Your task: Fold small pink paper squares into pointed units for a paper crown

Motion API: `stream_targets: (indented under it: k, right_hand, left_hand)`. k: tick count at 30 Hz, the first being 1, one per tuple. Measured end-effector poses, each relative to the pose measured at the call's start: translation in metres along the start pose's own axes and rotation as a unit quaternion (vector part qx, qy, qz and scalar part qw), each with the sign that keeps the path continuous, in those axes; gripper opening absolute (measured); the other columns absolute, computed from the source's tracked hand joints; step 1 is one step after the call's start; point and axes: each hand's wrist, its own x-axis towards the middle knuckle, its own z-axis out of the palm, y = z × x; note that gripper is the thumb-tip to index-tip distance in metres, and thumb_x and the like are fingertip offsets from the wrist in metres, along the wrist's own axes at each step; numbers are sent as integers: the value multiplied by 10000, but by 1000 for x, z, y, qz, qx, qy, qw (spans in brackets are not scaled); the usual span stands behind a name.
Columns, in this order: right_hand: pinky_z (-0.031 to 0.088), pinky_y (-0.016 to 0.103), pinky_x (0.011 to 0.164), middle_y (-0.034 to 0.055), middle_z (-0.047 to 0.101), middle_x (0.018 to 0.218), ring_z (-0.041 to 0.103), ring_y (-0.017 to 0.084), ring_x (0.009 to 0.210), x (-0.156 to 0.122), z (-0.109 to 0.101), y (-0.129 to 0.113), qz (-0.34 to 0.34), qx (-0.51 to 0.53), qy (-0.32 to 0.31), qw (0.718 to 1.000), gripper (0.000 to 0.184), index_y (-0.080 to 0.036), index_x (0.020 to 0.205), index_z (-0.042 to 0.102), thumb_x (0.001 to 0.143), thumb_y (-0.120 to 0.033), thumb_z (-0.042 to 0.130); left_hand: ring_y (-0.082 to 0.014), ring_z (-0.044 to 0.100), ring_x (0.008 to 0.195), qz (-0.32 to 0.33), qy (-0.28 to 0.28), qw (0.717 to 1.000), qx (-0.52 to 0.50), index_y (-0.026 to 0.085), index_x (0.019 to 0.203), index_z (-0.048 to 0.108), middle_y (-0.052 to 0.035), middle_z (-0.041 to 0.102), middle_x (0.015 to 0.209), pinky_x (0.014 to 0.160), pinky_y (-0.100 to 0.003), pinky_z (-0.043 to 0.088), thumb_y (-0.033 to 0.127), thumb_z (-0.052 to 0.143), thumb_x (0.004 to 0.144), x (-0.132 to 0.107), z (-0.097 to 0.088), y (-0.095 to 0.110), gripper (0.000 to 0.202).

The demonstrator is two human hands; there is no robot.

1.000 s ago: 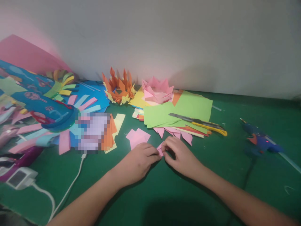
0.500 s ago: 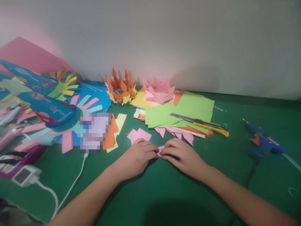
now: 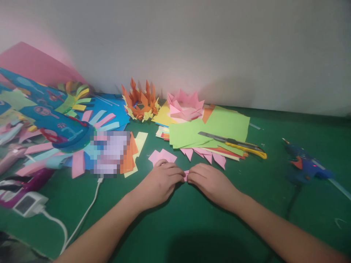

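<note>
A small piece of pink paper (image 3: 186, 176) lies flat on the green table, mostly hidden under my fingers. My left hand (image 3: 163, 184) presses its left end, fingers curled together. On its right end, my right hand (image 3: 210, 184) bends over it with the fingers close together. Just beyond my left hand lie several pink paper squares (image 3: 161, 156). Past my right hand, pink folded points (image 3: 218, 160) stick out from under a pile of light green paper (image 3: 189, 132).
A yellow utility knife (image 3: 246, 147) rests on the green sheets. Behind stand an orange paper crown (image 3: 142, 104) and a pink one (image 3: 186, 106). A blue glue gun (image 3: 311, 170) lies right. Left are a blue cone hat (image 3: 68, 128), a white cable (image 3: 93, 201) and orange paper (image 3: 128, 157).
My right hand has rolled slightly, its fingers closing together over the paper's right end. My left hand stays almost where it was.
</note>
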Motion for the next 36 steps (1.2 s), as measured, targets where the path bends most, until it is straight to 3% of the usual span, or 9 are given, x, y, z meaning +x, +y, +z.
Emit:
stream_targets:
  k: [4,8,17,27,36]
  right_hand:
    - [450,329,690,72,617,810,527,192,773,4,2,-1,43,38,8,998,227,-151,844,604,939,-192,403]
    - [445,332,675,74,600,800,519,197,758,6,1,-2,62,62,17,996,243,-156,835,596,944,-201,384]
    - [435,337,763,57,591,869,526,194,849,1,-7,0,96,132,-4,987,127,-185,879,593,907,-182,469]
    - [410,342,714,52,543,805,490,195,794,4,-5,-5,160,113,29,980,121,-172,775,528,886,-162,482]
    - [400,314,686,37,537,778,499,186,776,7,-3,-2,163,104,24,981,112,-177,739,511,846,-143,515]
  left_hand:
    - [-185,572,898,-54,111,992,-40,176,860,621,-33,679,928,880,-376,365,204,581,816,4,15,6,65]
    - [-171,558,864,-81,148,985,-31,171,782,607,-12,669,868,834,-355,378,193,572,846,8,25,10,76]
    - [-201,479,947,-148,145,978,35,174,725,602,-38,561,990,814,-366,353,198,539,856,7,25,14,147]
    - [-217,459,975,-181,147,972,37,183,721,603,-43,528,1003,817,-380,342,223,588,823,9,28,13,110]
    - [-221,458,979,-196,149,968,57,181,756,589,-50,523,951,825,-388,338,239,595,818,8,32,15,86]
